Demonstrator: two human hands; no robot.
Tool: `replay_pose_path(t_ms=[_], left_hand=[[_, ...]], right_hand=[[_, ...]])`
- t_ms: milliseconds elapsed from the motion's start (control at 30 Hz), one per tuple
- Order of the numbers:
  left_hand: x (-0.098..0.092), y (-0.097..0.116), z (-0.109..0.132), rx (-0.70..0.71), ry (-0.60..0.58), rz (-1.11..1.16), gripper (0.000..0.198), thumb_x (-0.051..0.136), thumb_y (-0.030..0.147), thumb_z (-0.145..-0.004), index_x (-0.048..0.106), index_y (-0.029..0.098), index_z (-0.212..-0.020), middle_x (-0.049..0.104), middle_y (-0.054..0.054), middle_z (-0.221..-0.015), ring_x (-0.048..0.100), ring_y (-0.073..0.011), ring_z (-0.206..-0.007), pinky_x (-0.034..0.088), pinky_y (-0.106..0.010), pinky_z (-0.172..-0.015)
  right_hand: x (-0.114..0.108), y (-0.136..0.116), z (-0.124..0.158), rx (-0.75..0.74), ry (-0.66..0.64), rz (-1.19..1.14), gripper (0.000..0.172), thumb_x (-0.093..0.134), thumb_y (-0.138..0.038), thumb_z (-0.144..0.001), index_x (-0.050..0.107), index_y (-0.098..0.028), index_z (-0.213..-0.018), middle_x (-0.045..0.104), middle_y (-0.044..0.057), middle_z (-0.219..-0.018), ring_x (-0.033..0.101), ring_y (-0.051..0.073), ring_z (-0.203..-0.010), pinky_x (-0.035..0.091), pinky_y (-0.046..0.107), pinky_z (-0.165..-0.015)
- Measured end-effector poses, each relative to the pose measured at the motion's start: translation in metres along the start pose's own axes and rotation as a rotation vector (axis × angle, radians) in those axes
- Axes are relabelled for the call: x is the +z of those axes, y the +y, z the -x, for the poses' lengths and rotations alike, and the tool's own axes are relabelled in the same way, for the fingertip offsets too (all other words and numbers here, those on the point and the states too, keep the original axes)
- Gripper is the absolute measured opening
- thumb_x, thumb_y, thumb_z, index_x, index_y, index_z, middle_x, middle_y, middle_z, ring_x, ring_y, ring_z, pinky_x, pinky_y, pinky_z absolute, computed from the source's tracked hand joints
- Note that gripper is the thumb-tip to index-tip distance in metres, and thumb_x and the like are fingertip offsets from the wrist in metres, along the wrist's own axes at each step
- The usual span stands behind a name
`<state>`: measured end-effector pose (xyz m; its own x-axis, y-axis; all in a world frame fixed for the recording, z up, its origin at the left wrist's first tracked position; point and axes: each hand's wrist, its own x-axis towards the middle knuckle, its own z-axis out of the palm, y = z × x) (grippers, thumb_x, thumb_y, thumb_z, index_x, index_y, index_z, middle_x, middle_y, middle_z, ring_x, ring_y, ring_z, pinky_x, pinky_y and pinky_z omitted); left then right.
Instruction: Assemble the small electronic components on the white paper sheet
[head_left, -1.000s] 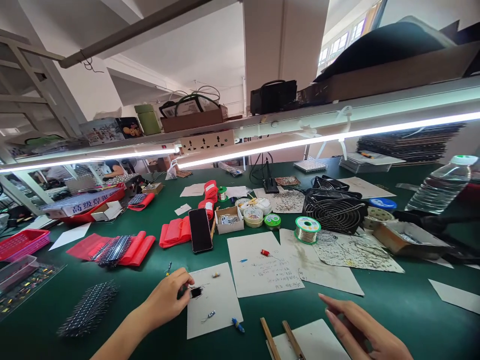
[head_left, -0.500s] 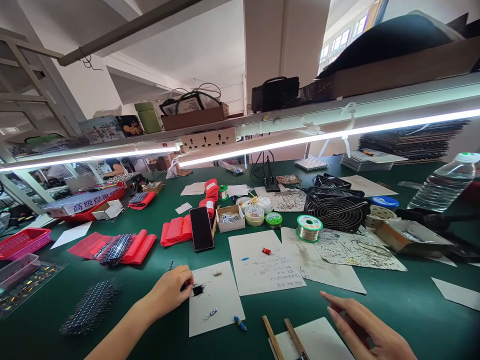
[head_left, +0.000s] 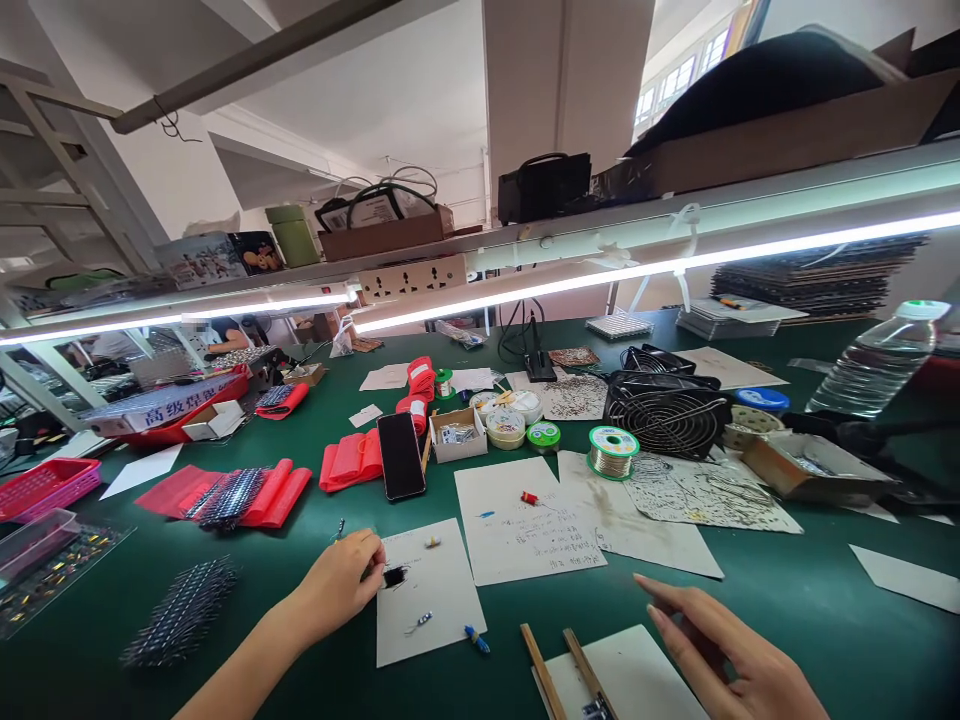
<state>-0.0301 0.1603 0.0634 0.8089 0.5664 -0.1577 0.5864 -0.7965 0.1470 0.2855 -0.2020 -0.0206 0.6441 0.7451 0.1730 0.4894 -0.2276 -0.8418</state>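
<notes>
My left hand (head_left: 341, 582) is closed, fingertips pinched at the left edge of a small white sheet (head_left: 435, 640). Whatever it may hold is hidden. Right beside the fingertips is a black patch (head_left: 394, 577) on that sheet, and just behind the knuckles lies a small component with thin leads (head_left: 341, 527). The sheet also carries a pale component (head_left: 432, 542) and a blue-white one (head_left: 424, 618); a blue bundle (head_left: 476, 639) lies at its corner. My right hand (head_left: 739, 650) hovers open, fingers stretched, right of two wooden strips (head_left: 585, 670) on white paper with a small part between them.
Behind my hands lie a written sheet (head_left: 525, 550), a phone (head_left: 401, 456), a solder spool (head_left: 613, 453) and a black fan (head_left: 667, 415). Components on red wrap (head_left: 232, 497) and a loose bundle of components (head_left: 180, 610) are left. A water bottle (head_left: 874, 360) stands far right.
The view has shifted slightly, so things on the right sit a little further left. Both hands keep nearly the same pose and place.
</notes>
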Motion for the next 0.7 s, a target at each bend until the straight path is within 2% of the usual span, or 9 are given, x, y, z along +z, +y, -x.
replay_pose_path(t_ms=[167, 333, 467, 600, 700], left_hand=[[0.016, 0.02, 0.013, -0.072, 0.035, 0.036, 0.022, 0.055, 0.008, -0.106, 0.074, 0.017, -0.103, 0.078, -0.007, -0.106, 0.075, -0.023, -0.099, 0.059, -0.036, -0.091], [0.04, 0.026, 0.02, -0.121, 0.092, 0.051, 0.027, 0.048, 0.011, -0.107, 0.073, 0.02, -0.105, 0.078, -0.01, -0.11, 0.077, -0.0245, -0.102, 0.059, -0.034, -0.09], [0.048, 0.024, 0.024, -0.084, 0.149, 0.055, 0.018, 0.056, 0.016, -0.104, 0.072, 0.023, -0.106, 0.078, -0.008, -0.109, 0.079, -0.0243, -0.101, 0.062, -0.031, -0.088], [0.056, 0.022, 0.019, -0.039, 0.22, 0.039, 0.011, 0.059, 0.02, -0.103, 0.07, 0.023, -0.103, 0.077, -0.008, -0.106, 0.079, -0.025, -0.098, 0.064, -0.032, -0.086], [0.065, 0.019, 0.013, -0.021, 0.279, 0.018, 0.015, 0.055, 0.019, -0.106, 0.069, 0.022, -0.1, 0.077, -0.008, -0.102, 0.08, -0.0241, -0.091, 0.064, -0.031, -0.08]], right_hand=[[0.004, 0.0, -0.003, -0.05, 0.018, 0.033, 0.044, 0.066, -0.062, -0.111, 0.078, -0.036, -0.145, 0.078, 0.006, -0.128, 0.076, 0.025, -0.097, 0.066, 0.027, -0.075], [0.002, -0.005, -0.002, 0.011, -0.008, -0.002, 0.052, 0.067, -0.066, -0.11, 0.077, -0.031, -0.147, 0.077, 0.009, -0.135, 0.076, 0.029, -0.111, 0.067, 0.029, -0.079], [0.001, -0.007, -0.001, 0.032, -0.004, -0.024, 0.054, 0.068, -0.068, -0.109, 0.078, -0.031, -0.147, 0.078, 0.009, -0.133, 0.076, 0.03, -0.111, 0.067, 0.03, -0.079], [0.002, -0.005, 0.0, 0.034, -0.012, -0.019, 0.052, 0.067, -0.066, -0.11, 0.078, -0.032, -0.148, 0.076, 0.009, -0.136, 0.075, 0.032, -0.117, 0.067, 0.03, -0.081], [0.003, -0.004, 0.0, 0.038, -0.025, -0.014, 0.053, 0.066, -0.065, -0.11, 0.077, -0.031, -0.149, 0.076, 0.009, -0.136, 0.075, 0.032, -0.12, 0.067, 0.031, -0.083]])
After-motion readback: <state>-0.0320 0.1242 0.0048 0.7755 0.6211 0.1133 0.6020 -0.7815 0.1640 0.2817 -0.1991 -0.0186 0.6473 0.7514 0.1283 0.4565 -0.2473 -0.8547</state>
